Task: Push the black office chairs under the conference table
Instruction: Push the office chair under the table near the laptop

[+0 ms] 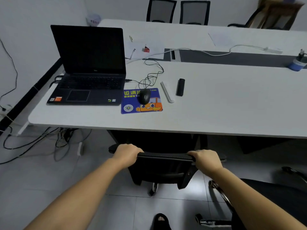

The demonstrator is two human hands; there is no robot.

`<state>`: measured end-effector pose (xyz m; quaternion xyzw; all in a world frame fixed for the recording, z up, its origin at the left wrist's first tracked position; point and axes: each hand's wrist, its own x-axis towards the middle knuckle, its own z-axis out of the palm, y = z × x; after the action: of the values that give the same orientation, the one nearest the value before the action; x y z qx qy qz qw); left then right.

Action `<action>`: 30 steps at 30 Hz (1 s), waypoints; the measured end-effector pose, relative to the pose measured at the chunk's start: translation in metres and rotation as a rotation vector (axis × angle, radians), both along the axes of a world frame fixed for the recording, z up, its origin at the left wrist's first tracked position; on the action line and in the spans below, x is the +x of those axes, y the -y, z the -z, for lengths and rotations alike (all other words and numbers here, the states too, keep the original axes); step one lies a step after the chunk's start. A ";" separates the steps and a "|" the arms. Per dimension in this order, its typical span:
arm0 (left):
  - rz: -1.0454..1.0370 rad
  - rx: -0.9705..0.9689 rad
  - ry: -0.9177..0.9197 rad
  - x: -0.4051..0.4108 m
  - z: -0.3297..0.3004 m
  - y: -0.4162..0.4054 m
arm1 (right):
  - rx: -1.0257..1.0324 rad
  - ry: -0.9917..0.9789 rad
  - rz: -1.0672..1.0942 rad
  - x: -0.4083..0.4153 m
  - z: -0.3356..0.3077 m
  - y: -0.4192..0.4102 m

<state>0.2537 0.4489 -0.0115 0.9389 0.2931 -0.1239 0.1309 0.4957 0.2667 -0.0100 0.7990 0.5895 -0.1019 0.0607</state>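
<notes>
White bench (216, 103) fills the upper view, tiled floor below. On it: open laptop (89, 67), mouse (144, 96) on a blue pad (131, 107), black stick-shaped device (180, 87), white cable.

Chair (166, 165) sits straight ahead of me, seat already partly under the bench edge, backrest top still out on my side. Left hand (127, 154) curled over the left end of the backrest top, right hand (205, 159) curled over the right end; both gripping, neither free.

Step in hand, as I judge it: shove this chair the rest of the way in. To do it well I'd push level and even with both hands so the castors roll straight and the chair doesn't swivel. Armrests look close to bench height; can't tell if they clear, so go slow near the edge and stop when the backrest meets it.

Second chair (274, 196) at my right, well out from the bench, probably next. Two more chairs (177, 11) stand at the far side, seemingly tucked in.
</notes>
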 end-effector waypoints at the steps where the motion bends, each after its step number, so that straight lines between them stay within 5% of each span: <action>1: -0.011 0.000 0.001 0.002 0.000 -0.009 | 0.005 -0.006 -0.004 0.002 0.000 -0.009; 18: -0.002 -0.036 0.085 0.006 0.018 -0.078 | 0.051 -0.067 -0.051 0.020 0.015 -0.079; 30: -0.029 -0.092 -0.080 0.003 -0.014 -0.064 | -0.060 -0.167 -0.038 0.012 -0.011 -0.068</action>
<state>0.2564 0.5127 0.0028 0.9218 0.3058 -0.1729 0.1641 0.5075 0.3345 0.0007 0.7742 0.6042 -0.1846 0.0372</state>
